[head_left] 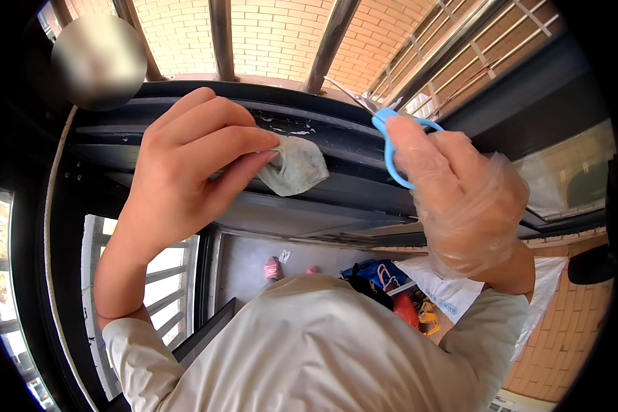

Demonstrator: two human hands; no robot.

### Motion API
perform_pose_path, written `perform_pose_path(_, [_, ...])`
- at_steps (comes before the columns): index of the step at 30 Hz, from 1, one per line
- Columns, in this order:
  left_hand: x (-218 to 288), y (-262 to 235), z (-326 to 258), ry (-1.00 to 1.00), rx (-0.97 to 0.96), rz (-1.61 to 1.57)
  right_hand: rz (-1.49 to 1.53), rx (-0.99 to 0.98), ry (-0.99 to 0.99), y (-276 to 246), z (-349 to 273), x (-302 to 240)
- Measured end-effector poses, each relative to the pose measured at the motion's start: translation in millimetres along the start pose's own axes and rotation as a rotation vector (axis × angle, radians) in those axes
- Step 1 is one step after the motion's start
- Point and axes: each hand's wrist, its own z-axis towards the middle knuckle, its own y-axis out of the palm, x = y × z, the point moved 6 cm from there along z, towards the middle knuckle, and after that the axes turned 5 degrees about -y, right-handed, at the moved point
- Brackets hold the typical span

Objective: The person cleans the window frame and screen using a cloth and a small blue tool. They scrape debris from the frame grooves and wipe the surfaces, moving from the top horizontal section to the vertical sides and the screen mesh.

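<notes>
Between the thumb and fingers of my bare left hand (185,161) is pinched a small, damp-looking grey-green cloth (296,167), hanging over the dark window track (353,147). Flecks of white show on the track just behind it. My right hand (460,185), in a loose clear plastic glove (470,220), grips a pair of scissors (384,122) by the light blue handles. Their metal blades point up and left toward the window bars, well apart from the cloth. The gloved fingers cover part of the handles.
Upright metal bars (221,41) stand beyond the track, with a tiled wall (275,31) behind. A white cord (51,206) hangs at the left. Below lie a blue bag (374,272), a red plastic bag (405,309) and a white sack (446,292).
</notes>
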Motion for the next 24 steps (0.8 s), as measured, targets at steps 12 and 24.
perform_pose_path(12, [23.3,34.1,43.2,-0.089,-0.145,-0.159,0.784,0.427,0.669,-19.1,-47.3,44.2])
perform_pose_path(24, [37.5,37.3,29.9,0.035,-0.349,-0.043,0.517,-0.065,0.373,-26.6,-55.4,9.9])
